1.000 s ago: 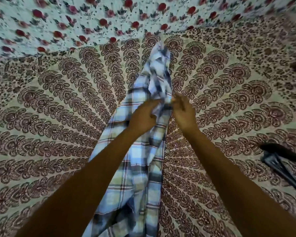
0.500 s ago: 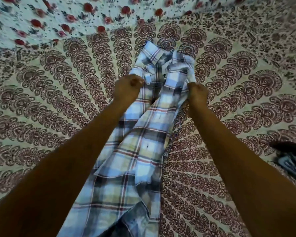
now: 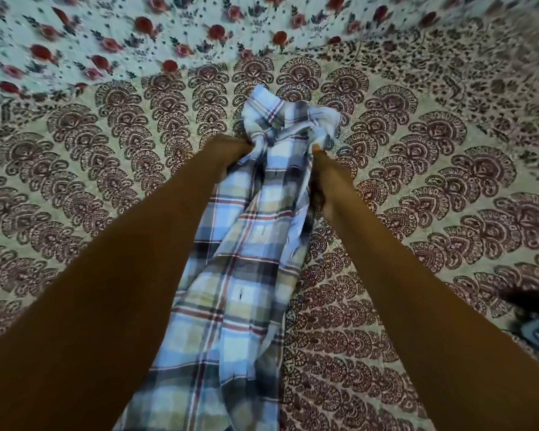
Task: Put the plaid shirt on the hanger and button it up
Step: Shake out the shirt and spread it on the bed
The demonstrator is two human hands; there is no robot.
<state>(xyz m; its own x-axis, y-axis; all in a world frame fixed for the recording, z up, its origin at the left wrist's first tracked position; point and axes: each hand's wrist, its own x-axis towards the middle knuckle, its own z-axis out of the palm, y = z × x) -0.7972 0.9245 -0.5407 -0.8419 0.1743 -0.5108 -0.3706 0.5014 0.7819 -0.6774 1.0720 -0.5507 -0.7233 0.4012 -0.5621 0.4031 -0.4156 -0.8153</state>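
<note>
Head view. Plaid shirt (image 3: 246, 275) is held up over a bed covered by a patterned bedspread (image 3: 448, 188); beyond it lies a white cloth with red flowers (image 3: 137, 35).

Left hand (image 3: 231, 150): fingers curled into the shirt fabric near the collar, on the shirt's left edge as seen. Grip is firm; cloth bunches at the knuckles.

Right hand (image 3: 319, 163): grips the opposite edge of the shirt at about the same height, thumb tip visible against the cloth. The rest of the fingers are hidden behind the fabric.

The collar end (image 3: 290, 116) rises crumpled just above and between the two hands. The body of the shirt hangs down between the forearms toward the bottom of the frame. Front placket faces the camera; buttonholes (image 3: 240, 294) visible along it, unfastened.

A dark object (image 3: 535, 318) lies on the bedspread at the right edge, well apart from the shirt and from the right hand; blurred, possibly the hanger, cannot tell.
</note>
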